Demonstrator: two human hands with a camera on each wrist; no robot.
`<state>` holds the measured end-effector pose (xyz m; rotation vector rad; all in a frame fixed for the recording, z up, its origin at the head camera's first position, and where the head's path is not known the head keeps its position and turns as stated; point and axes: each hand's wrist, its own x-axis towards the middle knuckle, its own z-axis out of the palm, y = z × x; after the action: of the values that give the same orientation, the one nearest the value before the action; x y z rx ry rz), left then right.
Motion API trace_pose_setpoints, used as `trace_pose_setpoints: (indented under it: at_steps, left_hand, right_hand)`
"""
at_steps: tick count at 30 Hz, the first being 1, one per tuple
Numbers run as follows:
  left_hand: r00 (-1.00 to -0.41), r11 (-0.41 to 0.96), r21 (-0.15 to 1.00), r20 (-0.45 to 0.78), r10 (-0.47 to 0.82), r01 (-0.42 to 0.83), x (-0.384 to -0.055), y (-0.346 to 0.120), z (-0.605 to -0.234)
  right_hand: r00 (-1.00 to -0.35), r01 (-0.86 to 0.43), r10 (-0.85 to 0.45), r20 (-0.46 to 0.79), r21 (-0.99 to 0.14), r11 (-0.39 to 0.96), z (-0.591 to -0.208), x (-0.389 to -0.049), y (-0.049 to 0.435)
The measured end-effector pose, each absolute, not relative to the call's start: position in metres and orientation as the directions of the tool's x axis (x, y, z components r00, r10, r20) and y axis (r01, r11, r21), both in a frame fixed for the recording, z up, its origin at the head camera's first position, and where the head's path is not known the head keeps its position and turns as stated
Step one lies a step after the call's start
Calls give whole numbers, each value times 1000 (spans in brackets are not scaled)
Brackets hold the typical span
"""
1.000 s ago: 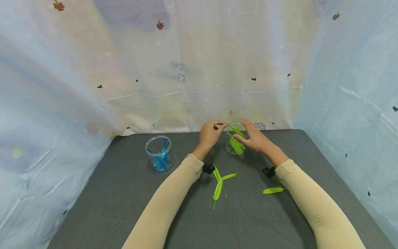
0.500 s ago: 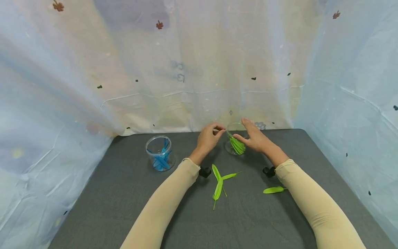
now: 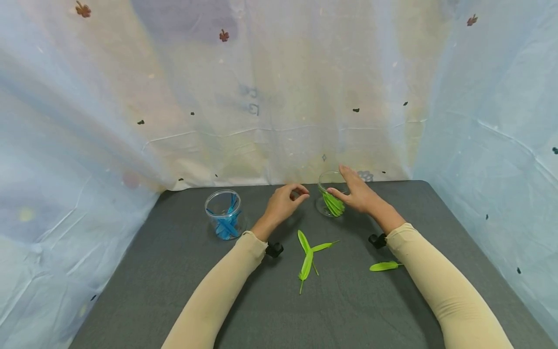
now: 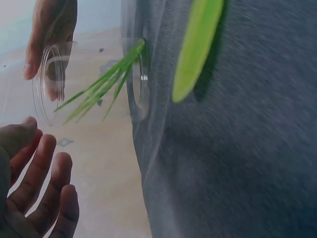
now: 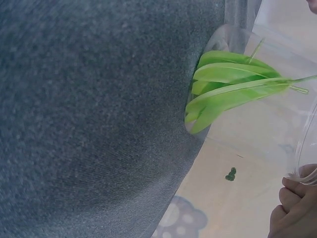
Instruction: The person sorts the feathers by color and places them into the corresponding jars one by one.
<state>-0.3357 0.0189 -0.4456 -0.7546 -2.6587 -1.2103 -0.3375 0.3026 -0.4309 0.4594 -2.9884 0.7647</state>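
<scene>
A clear jar stands upright at the back of the table, right of centre, holding several green feathers. My right hand grips this jar near its rim from the right, thumb on the near side. Left of the jar, my left hand hovers apart from it, fingers loosely bent; in the left wrist view the fingers hold nothing. Several loose green feathers lie crossed on the table in front of the hands.
A second clear jar with blue feathers inside stands to the left. One more green feather lies beside the right forearm. The grey tabletop ends at a patterned curtain.
My left hand let go of a green feather at the jar's mouth, and that feather dropped in with the others. The hand then drew back left and toward me. The right hand stayed put.
</scene>
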Motion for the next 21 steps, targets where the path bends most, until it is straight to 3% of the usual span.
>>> trace_pose_setpoints:
  at_steps: [5,14,21]
  left_hand:
    - [-822,547,627,311,477,555,-330,7,-449]
    - [-680,514,490,256,687,704,-310,-12,-451]
    - [-588,475,405,224,777,782,-300,-22,-456]
  right_hand:
    - [-956,-289,-277,96,-465,837,-431,-338,303]
    - [-957,-286,-278,86,-464,839,-431,-336,303]
    - [-957,-285,-279,85,-464,839,-430,-336,302]
